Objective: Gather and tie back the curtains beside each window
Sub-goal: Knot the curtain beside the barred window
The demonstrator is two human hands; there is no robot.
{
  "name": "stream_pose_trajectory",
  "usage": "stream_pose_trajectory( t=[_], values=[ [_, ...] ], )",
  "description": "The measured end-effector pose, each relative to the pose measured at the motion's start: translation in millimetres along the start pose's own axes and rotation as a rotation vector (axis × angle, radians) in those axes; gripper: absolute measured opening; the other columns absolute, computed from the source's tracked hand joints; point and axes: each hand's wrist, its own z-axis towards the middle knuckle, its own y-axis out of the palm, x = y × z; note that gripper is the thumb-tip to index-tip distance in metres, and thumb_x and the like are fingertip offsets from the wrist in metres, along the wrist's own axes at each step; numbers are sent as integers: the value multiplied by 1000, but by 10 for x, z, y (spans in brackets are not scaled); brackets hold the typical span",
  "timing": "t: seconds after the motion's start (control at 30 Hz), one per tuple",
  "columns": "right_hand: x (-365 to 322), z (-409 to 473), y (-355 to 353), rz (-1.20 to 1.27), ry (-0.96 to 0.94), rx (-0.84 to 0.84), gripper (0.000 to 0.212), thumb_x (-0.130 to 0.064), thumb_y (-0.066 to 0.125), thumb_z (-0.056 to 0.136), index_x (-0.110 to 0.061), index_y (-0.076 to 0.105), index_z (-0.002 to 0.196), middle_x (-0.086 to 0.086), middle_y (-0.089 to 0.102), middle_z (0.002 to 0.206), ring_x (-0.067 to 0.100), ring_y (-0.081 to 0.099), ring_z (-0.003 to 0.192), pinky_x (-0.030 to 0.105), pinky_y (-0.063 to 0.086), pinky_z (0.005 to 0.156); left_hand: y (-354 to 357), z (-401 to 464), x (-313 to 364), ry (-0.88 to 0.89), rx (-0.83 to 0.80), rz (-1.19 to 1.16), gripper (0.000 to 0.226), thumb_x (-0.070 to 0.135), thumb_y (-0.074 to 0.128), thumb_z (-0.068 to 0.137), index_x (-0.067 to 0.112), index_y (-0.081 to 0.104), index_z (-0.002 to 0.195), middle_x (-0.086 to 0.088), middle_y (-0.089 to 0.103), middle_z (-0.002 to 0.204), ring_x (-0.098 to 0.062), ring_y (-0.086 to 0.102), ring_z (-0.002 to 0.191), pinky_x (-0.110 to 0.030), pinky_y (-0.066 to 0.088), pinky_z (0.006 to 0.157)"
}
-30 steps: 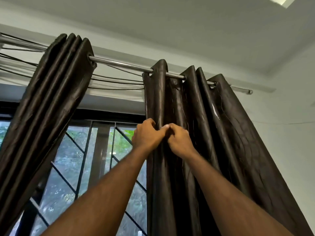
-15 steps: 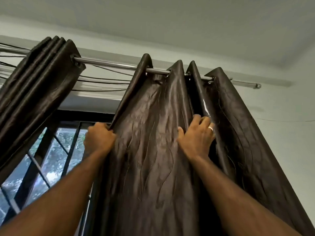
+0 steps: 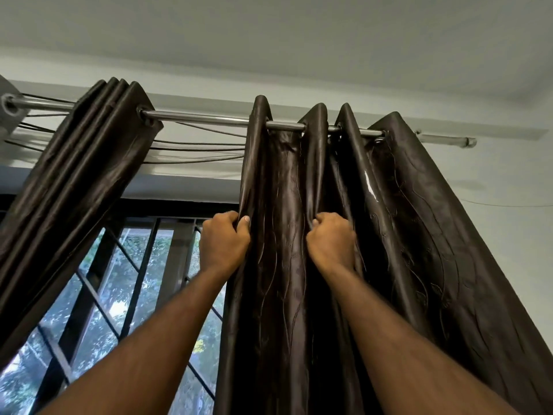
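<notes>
Our left hand (image 3: 223,244) grips the leading edge of the right curtain (image 3: 419,235), fingers curled round the outermost fold with the thumb pressed on the cloth. Our right hand (image 3: 332,244) is clenched on the next fold over, so a strip of dark, glossy fabric hangs between our two fists. Both hands hold the cloth well below its top, and the folds rise straight up from our knuckles to the curtain rod (image 3: 203,118), where the eyelets sit spaced apart. More pleats of this curtain spread beyond our right hand and fall past our right forearm. Well to the far side of our left hand, the left curtain (image 3: 74,181) hangs on the same rod, its folds packed tightly together and slanting away. Between that curtain and our left arm we see the window (image 3: 119,289) with its dark diagonal grille and green leaves outside. Thin cables (image 3: 197,151) run just under the rod, above our left hand.
</notes>
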Motion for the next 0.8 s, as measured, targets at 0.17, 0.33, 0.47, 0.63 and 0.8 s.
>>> stream_pose_trajectory(
  t=[0.17,0.33,0.47,0.63,0.8],
  values=[
    [-745,40,361,120,-262,-297,35,-10,61,94,-10,55,59,4,59,61,23,58,64,27,34,61,-90,53,35,79,-72,-54,48,23,62,93,18,42,51,5,39,45,-37,49,55,-34,28,53],
    [-851,131,346,39,-263,-408,39,-9,61,89,-10,54,51,1,52,55,22,57,69,30,45,66,-145,107,-79,144,-139,-5,41,35,49,87,16,45,50,-7,49,49,-38,51,56,-36,28,53],
    [-842,134,253,12,-169,-412,31,-9,57,80,-12,55,49,6,56,62,27,61,73,33,47,63,-95,31,16,181,-201,-14,33,32,43,83,15,54,57,-9,58,57,-29,54,57,-34,29,54],
    [-757,173,98,93,-91,-491,27,-15,57,89,-8,69,66,13,69,74,29,69,79,41,60,73,6,-53,76,183,-202,-24,34,31,64,83,19,50,55,0,51,51,-20,47,48,-31,35,47],
    [-204,224,-260,-209,-93,185,35,-45,68,91,-22,66,117,5,64,121,25,59,115,44,51,98,95,-109,-78,142,-133,36,34,18,64,93,9,55,62,-2,51,55,-15,46,51,-30,34,57]
  ],
)
